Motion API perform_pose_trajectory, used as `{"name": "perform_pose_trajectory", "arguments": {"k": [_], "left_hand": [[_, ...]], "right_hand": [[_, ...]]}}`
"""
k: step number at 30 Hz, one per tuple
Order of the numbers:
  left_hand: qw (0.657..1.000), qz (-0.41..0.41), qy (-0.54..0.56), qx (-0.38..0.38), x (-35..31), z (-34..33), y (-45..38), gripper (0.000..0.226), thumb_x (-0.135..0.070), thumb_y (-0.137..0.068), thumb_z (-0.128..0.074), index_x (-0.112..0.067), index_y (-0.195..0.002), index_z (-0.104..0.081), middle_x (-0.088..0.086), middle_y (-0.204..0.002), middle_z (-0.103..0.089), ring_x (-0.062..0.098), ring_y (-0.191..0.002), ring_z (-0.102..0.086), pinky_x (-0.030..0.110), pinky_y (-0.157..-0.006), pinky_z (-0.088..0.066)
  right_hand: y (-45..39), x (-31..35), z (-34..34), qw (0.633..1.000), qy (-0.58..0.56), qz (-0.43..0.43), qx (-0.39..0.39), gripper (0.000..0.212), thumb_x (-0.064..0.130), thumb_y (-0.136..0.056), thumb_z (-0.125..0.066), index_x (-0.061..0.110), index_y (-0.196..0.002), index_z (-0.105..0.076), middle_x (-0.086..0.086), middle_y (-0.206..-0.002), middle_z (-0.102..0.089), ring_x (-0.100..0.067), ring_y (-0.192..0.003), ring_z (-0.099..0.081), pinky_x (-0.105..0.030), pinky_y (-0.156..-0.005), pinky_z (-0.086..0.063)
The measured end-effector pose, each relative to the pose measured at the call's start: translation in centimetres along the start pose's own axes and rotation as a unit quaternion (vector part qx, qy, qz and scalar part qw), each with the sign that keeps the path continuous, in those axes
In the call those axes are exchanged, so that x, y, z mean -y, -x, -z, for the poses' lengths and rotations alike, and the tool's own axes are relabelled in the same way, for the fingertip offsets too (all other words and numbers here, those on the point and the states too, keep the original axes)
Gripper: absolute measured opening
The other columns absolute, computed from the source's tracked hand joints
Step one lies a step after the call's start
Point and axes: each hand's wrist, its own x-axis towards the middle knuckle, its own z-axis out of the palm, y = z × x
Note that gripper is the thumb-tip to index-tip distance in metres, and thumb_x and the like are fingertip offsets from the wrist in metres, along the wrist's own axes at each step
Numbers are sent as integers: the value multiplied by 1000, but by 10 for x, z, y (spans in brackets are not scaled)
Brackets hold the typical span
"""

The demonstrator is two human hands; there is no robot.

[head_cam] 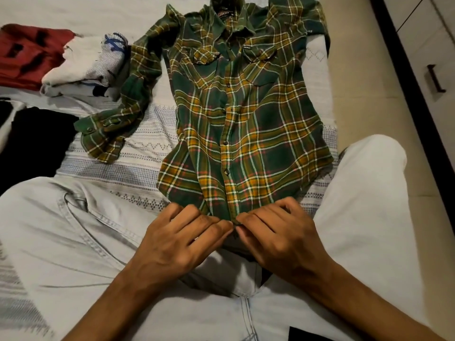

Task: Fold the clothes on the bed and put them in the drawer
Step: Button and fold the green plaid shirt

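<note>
A green and yellow plaid shirt (246, 119) lies front-up on the bed (147, 148), collar at the far end, buttoned down its middle. One sleeve sprawls out to the left; the other is folded along the right edge. My left hand (182, 232) and my right hand (275, 230) meet at the shirt's bottom hem, fingers curled, pinching the button placket between them. My legs in light jeans lie on either side of the hem.
A red garment (27, 55) and a crumpled white and striped garment (86, 62) lie at the far left. A black garment (34, 143) sits at the left edge. Right of the bed are a tiled floor (357, 70) and a white drawer front with a dark handle (435, 78).
</note>
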Motion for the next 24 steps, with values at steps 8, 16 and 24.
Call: {"name": "perform_pose_trajectory", "arguments": {"k": [8,16,24], "left_hand": [[998,-37,28,47,9,0,5,14,-26,-101,-72,-16,-107,-79,-1,-89,-71,21,-73,-57,36,-63,-43],[992,19,58,106,69,1,-22,15,-45,-100,-66,-32,-102,-73,-14,-86,-65,11,-81,-50,28,-70,-30],[972,173,84,131,237,-23,-130,12,-42,-100,-65,-33,-102,-72,-17,-97,-69,8,-87,-53,37,-72,-49]], "right_hand": [[-1,2,1,998,-1,45,46,23,26,-104,-58,15,-88,-71,-2,-77,-64,-20,-67,-55,-35,-64,-42],[-45,-63,11,994,-54,25,92,21,38,-99,-61,20,-95,-72,2,-87,-70,-14,-75,-59,-33,-68,-51],[-196,-219,2,984,-17,-81,158,28,40,-100,-53,17,-107,-69,1,-94,-65,-13,-81,-58,-32,-75,-55]]}}
